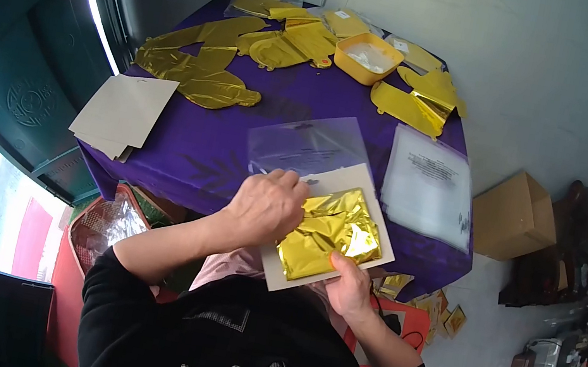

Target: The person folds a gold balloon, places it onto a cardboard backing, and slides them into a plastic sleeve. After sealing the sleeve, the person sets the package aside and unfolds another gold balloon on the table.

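My right hand point(354, 290) grips a white card point(277, 279) by its near edge, with the thumb over a folded gold foil balloon point(332, 236) lying on it. Over the card's left side, my left hand point(268, 206) is closed, its fingertips pinching the edge of a clear plastic bag point(309, 143). The bag lies on the table just beyond the card, its printed side up. The palm side of my left hand is hidden.
The purple-covered table point(318, 93) bears flat gold foil balloons point(210, 78), a yellow tub point(367, 59), a stack of clear bags point(431, 184) and white cards point(125, 114). A cardboard box point(516, 219) stands right of it; a red basket point(101, 228) is at the left.
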Demonstrator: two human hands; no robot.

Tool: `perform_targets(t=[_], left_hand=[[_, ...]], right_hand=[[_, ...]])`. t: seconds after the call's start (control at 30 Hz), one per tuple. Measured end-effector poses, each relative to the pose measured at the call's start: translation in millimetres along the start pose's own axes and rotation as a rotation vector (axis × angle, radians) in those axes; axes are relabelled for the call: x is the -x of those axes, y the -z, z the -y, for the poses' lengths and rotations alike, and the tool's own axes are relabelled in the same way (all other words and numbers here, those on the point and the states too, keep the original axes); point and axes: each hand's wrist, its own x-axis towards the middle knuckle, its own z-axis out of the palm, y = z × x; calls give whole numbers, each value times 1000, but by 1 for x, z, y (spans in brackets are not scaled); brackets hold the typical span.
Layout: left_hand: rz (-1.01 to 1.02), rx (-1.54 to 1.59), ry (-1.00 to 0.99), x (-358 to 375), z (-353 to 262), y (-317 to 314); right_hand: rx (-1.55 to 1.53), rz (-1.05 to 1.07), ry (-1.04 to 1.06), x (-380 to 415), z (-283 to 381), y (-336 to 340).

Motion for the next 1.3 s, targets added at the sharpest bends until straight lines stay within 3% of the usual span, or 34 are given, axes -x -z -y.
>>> perform_targets(t=[0.2, 0.3, 0.37, 0.43, 0.47, 0.53, 0.57, 0.6, 0.67, 0.7, 0.77, 0.8, 0.87, 0.9, 0.97, 1.03, 1.1, 1.3], left_hand=[[45, 0, 34, 25, 15, 3], [86, 93, -22, 32, 12, 12], [10, 273, -23, 35, 11, 21], [-181, 289, 219, 43, 14, 22], [-277, 345, 398, 46, 16, 18], [-285, 591, 797, 50, 16, 25], [-238, 811, 872, 54, 18, 26], [-243, 808, 873, 56, 17, 28], [-178, 1391, 991, 60, 14, 30], [-181, 1391, 993, 60, 13, 30], [-110, 1851, 1018, 56, 12, 28], [-112, 1849, 1017, 57, 12, 20], [-231, 2041, 926, 57, 11, -2], [-241, 2056, 901, 56, 6, 0], [-239, 2064, 901, 58, 3, -4], [-238, 2072, 900, 59, 1, -5], [-246, 2048, 935, 63, -3, -5], [-199, 2016, 987, 71, -17, -6]], right_hand=[[36, 14, 47, 0, -2, 0], [54, 15, 66, -2, -3, -2], [67, 23, 79, -3, -4, -4], [39, -41, 139, -3, -6, -9], [23, 28, 129, -4, -7, -1], [8, 41, 152, -4, -7, -4], [-6, 48, 176, -4, -6, -6], [-5, 54, 176, -3, -6, -8], [12, 66, 158, 2, -4, -12], [14, 69, 156, 3, -4, -14], [-23, 160, 201, 4, -4, -19], [-23, 163, 202, 5, -6, -23], [41, 94, 183, 7, -8, -30], [39, 89, 191, 6, -8, -23], [245, 142, -75, 5, -9, -3], [262, 45, -51, 7, -11, -8], [262, 213, -81, 7, -12, -1], [206, 159, 19, 3, -15, -12]])
